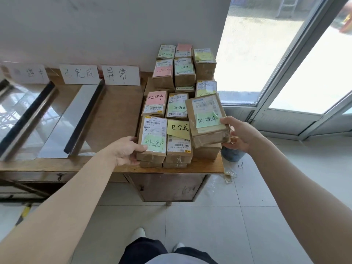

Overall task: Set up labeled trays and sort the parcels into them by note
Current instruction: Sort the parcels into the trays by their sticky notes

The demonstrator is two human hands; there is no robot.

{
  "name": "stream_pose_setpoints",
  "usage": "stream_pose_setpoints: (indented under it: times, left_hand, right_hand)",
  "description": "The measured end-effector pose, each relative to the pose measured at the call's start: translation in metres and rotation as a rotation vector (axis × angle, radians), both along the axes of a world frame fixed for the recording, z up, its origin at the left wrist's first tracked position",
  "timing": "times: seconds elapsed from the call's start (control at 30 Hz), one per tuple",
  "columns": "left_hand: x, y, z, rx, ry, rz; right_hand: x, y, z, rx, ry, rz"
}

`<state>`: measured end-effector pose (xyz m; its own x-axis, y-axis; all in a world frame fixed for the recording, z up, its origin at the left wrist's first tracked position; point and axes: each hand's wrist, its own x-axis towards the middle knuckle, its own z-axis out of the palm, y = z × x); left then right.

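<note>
Head view: the right hand [238, 136] pinches a brown parcel [204, 106] by its right edge, thumb on top beside its green note [206, 120] and fingers curled beneath. It is held raised and tilted over the near right corner of the parcel stack [177, 73], long axis near to far, barcode end far. The left hand [127, 151] grips the near-left parcel [152, 128], flat on the wooden desk [114, 115] and also lying near to far, while clear trays [62, 126] lie left below handwritten cards [121, 75]
</note>
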<state>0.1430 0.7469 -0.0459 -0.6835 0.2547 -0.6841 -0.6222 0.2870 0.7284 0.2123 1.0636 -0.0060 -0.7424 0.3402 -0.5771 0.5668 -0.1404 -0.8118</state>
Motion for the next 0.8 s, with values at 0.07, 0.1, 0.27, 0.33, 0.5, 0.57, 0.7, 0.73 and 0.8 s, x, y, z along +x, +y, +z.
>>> stream_pose_setpoints:
  times: [0.07,0.1,0.27,0.33,0.5,0.57,0.7,0.73,0.8]
  left_hand:
    - [0.004,-0.001,0.009,0.021,0.029,-0.007]
    - [0.006,-0.002,0.013,0.033,0.044,-0.006]
    - [0.007,-0.010,0.030,0.110,0.091,0.004]
    - [0.008,-0.015,0.035,0.126,0.106,0.011]
    - [0.005,-0.036,0.047,0.172,0.159,0.096]
    - [-0.001,-0.051,0.051,0.179,0.176,0.121]
    - [-0.028,-0.095,0.051,0.184,0.203,0.162]
    - [-0.036,-0.107,0.051,0.185,0.209,0.167]
    - [-0.051,-0.131,0.051,0.177,0.221,0.172]
  right_hand:
    - [0.000,0.002,0.006,-0.001,0.033,-0.013]
    - [-0.001,0.001,0.010,0.010,0.052,-0.010]
    - [-0.008,-0.012,0.029,-0.005,0.169,0.013]
    - [-0.013,-0.023,0.035,-0.033,0.200,0.039]
    - [-0.031,-0.060,0.046,-0.102,0.270,0.080]
    - [-0.042,-0.078,0.050,-0.102,0.279,0.092]
    - [-0.072,-0.117,0.057,-0.057,0.289,0.118]
    - [-0.081,-0.128,0.057,-0.054,0.293,0.114]
    - [-0.097,-0.153,0.055,-0.059,0.287,0.098]
